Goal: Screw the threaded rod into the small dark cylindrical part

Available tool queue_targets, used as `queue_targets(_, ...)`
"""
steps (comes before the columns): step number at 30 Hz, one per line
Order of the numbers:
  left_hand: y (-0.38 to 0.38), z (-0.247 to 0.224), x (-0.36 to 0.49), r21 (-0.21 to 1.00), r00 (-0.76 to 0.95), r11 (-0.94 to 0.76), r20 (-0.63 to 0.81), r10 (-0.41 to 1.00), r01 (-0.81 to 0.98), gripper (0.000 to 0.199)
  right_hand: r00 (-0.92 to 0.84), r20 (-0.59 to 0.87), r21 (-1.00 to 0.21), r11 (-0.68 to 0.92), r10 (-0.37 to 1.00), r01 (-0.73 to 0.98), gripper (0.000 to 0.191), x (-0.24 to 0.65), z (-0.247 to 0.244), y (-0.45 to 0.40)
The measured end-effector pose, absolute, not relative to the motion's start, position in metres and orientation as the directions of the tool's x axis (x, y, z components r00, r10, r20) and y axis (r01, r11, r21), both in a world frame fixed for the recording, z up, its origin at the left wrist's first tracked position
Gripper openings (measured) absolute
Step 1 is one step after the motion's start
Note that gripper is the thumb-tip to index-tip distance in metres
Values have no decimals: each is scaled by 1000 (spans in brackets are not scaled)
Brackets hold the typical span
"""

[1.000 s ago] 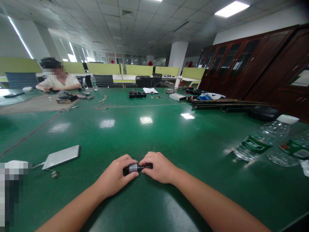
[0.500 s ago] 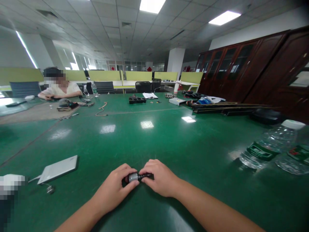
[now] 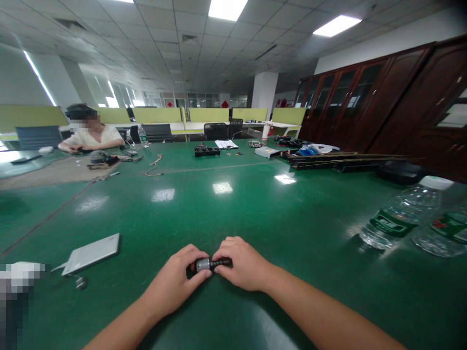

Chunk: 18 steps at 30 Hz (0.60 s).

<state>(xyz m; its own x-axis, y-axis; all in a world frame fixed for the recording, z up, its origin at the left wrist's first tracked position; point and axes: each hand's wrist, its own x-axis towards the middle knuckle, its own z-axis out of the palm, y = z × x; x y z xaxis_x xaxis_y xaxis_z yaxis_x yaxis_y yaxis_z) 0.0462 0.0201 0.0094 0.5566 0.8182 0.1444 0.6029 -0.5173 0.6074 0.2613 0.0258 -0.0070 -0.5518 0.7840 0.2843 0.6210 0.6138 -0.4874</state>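
A small tool-like part with a silver metal collar (image 3: pixel 203 264) and a dark ribbed shaft (image 3: pixel 221 263) lies level between my hands, just over the green table (image 3: pixel 204 218). My left hand (image 3: pixel 178 274) curls around its collar end, thumb in front and fingers behind. On the shaft's right end, my right hand (image 3: pixel 241 262) pinches with thumb and fingertips. My two hands are nearly touching. The far ends of the part are partly hidden by my fingers.
At left lies a white power bank (image 3: pixel 93 253) with a cable. Plastic bottles (image 3: pixel 401 214) stand at right. Farther back are a black tray (image 3: pixel 207 150), papers (image 3: pixel 226 144), dark rails (image 3: pixel 328 160) and a twisted cord (image 3: pixel 155 166). Another person (image 3: pixel 98 136) sits at far left.
The view has shifted slightly, so the bottles appear a little further left. Both hands keep their hold on the part, with only a slight shift of the fingers.
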Motion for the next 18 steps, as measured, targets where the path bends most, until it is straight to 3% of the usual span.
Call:
queue_targets(4, 20, 10, 45, 603, 552, -514, 142, 822, 610, 18, -563, 225, -481, 593, 795, 646, 12, 285, 1, 32)
queue_targets(10, 18, 12, 45, 601, 546, -507, 135, 826, 618, 18, -436, 115, -512, 429, 893, 744, 13, 317, 9, 44)
queue_targets(18, 18, 11, 44, 591, 552, -524, 153, 819, 614, 18, -512, 127, -523, 496, 850, 693, 17, 307, 9, 39)
